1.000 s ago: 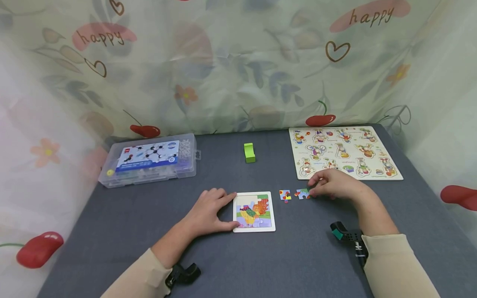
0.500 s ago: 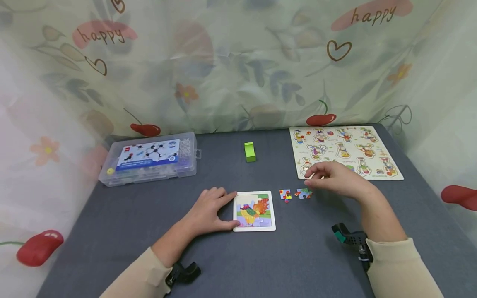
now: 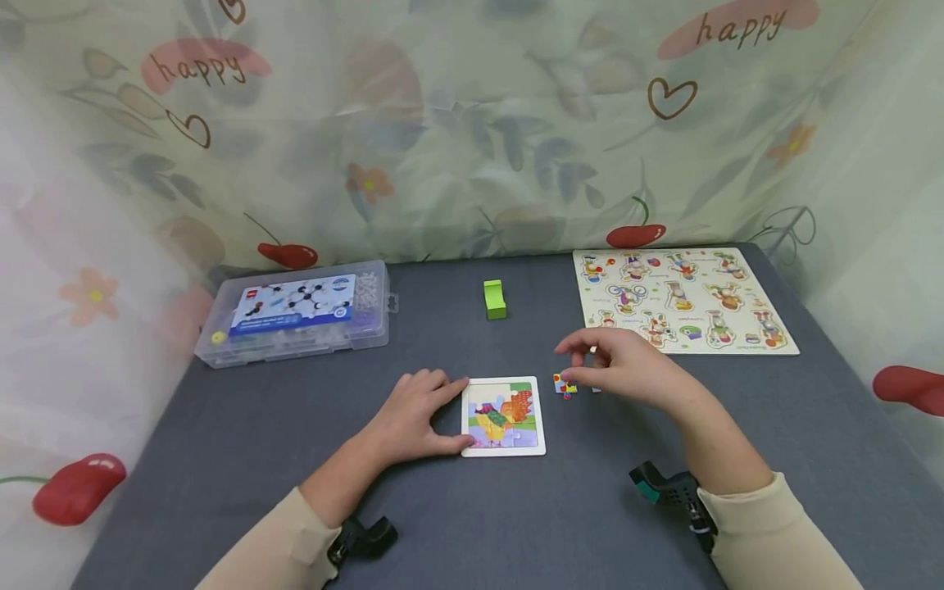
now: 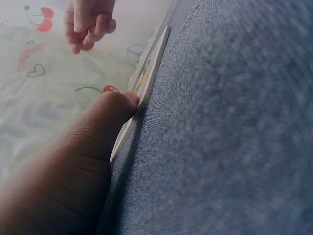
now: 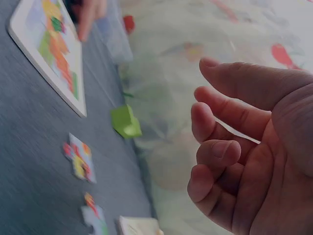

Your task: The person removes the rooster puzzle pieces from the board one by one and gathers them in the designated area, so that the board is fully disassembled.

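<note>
The left hand (image 3: 413, 422) presses the near side of a flat, square puzzle frame (image 3: 505, 451), thumb and forefinger spread straight along its smooth white rim, without curling round it. Inside, glossy interlocked pieces form a bird in red, orange, yellow and green, while the far-left part is plain cream. The right hand (image 3: 619, 365), fingers loosely bent and thumb well apart from them, hovers with nothing in its grasp. Below its thumb lies a thin knobbed piece (image 3: 565, 388); a second piece (image 5: 94, 215) is almost wholly covered by that hand from above, and the right wrist view cuts it off at the bottom. Beyond the right hand are a pale, thin animal board (image 3: 656, 283), its small lettering too fine to read, and, farther to its left, a matte green block (image 3: 495, 300) with a notched profile. Beyond the left hand sits a clear plastic box (image 3: 295, 340), its contents blurred. Everything rests on coarse-woven grey cloth (image 3: 472, 524). The left wrist view shows the frame nearly edge-on, its picture barely legible.
</note>
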`<action>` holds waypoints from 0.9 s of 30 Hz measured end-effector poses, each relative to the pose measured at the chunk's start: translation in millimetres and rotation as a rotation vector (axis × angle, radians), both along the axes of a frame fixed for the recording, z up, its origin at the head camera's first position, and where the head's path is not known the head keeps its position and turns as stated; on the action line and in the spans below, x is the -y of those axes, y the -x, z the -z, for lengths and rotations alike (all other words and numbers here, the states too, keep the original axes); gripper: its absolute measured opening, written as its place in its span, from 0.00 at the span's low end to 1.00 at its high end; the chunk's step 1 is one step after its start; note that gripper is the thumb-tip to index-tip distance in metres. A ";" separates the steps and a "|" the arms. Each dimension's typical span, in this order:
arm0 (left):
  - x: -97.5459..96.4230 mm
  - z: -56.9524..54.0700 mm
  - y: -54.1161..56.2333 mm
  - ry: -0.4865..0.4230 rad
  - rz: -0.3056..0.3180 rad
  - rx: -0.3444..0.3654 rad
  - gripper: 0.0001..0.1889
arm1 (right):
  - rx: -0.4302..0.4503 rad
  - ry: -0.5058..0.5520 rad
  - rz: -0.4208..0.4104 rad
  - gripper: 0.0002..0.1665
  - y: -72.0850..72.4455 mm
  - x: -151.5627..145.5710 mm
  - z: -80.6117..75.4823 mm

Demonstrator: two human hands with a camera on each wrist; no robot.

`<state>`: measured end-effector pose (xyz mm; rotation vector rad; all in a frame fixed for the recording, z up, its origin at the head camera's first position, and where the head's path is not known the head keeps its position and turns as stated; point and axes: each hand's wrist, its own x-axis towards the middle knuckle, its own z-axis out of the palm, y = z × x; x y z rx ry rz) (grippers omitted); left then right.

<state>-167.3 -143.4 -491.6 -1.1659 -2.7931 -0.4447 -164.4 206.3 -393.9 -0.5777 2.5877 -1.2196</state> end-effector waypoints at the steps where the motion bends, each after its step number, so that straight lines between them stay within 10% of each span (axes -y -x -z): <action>1: 0.0 0.4 0.3 0.000 0.000 0.002 0.45 | -0.008 -0.006 -0.013 0.18 -0.2 4.5 2.8; 15: -0.6 0.7 0.8 0.012 -0.009 0.027 0.45 | 0.002 -0.151 -0.074 0.16 1.1 47.1 48.6; 27: -0.4 0.1 0.3 -0.006 0.007 -0.009 0.45 | -0.076 -0.254 0.004 0.16 -0.1 54.8 58.5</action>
